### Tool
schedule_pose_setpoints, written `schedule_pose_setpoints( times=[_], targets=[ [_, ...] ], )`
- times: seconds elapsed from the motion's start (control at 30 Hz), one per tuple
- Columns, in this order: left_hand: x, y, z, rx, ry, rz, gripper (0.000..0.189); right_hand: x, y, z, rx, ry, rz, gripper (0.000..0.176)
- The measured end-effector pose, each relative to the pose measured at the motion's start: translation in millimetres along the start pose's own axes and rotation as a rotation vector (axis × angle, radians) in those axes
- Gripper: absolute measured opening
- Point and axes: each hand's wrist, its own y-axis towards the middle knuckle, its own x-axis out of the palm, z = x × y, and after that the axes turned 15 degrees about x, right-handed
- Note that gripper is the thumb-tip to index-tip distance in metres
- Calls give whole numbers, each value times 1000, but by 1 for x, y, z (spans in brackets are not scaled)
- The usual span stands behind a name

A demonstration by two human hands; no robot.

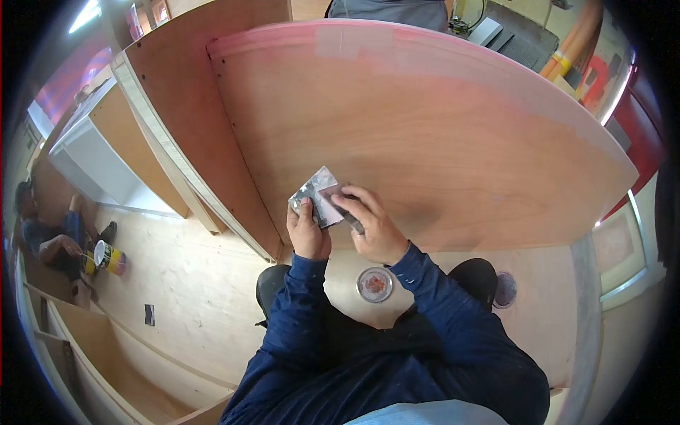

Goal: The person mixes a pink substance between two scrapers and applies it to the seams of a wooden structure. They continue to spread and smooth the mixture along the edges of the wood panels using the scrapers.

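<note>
My left hand (309, 234) is closed around the lower edge of a flat, paste-smeared mixing plate (309, 190), its thumb lying on top. Pale pinkish filler covers part of that plate. In my right hand (379, 230) is a putty knife (356, 222), gripped with the fingers along it; its blade rests against the plate's surface. Both hands are in front of a large wooden panel (425, 156) with a pink-smeared upper edge. Below my hands, an open round tin (360, 286) with reddish material inside stands on the floor between my knees.
A second round container (505, 290) stands beside my right knee. At far left a person (53, 234) sits by a paint bucket (108, 258). A small dark sheet (149, 314) lies on the wooden floor (198, 297). A tall side board (191, 127) borders the panel on the left.
</note>
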Motion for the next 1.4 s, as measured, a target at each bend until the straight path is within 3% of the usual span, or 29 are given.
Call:
schedule_pose_setpoints(
  times=[0.13,0.17,0.2,0.23,0.43,0.57,0.6,0.63,0.67,0.7,0.73,0.77,0.83,0.87,0.93,1.03,1.13,1.4],
  targets=[
    [30,-4,32,11,-114,38,20,-12,-21,61,193,-15,-43,59],
    [34,-3,38,79,-30,27,18,-15,-30,87,238,49,-103,58],
    [38,-4,42,184,86,12,17,-24,-33,89,213,-77,-59,58],
    [42,-3,42,296,195,-4,16,-33,-29,86,175,-210,-14,58],
    [46,-9,38,344,403,-125,13,-67,11,0,-57,-399,22,54],
    [50,-14,44,342,504,-108,14,-43,5,1,-43,-571,-33,53],
    [53,-15,52,239,580,-69,14,-31,-2,5,-71,-535,-55,53],
    [43,-10,44,426,623,-113,14,-23,-8,12,-92,-498,-78,53],
    [37,-5,41,514,688,-83,14,-19,-12,20,-94,-506,-66,53],
    [32,1,39,602,751,-53,15,-17,-15,29,-52,-541,-217,54],
    [29,8,42,594,610,67,17,-18,-12,26,-7,-571,-370,56],
    [26,14,45,578,471,181,18,-23,-7,23,-4,-574,-358,56],
    [-4,24,27,574,478,263,21,-36,18,19,-47,-621,12,60],
    [3,24,34,495,422,297,21,-44,34,31,10,-700,121,63],
    [5,22,35,411,366,327,21,-69,69,27,-78,-668,415,65],
    [-3,21,21,409,452,225,21,-94,113,13,-65,-803,640,66],
    [-3,21,21,303,260,117,20,-102,137,15,-102,-857,741,65],
    [-3,18,18,314,322,108,20,-104,158,24,-86,-877,763,57]
  ],
)
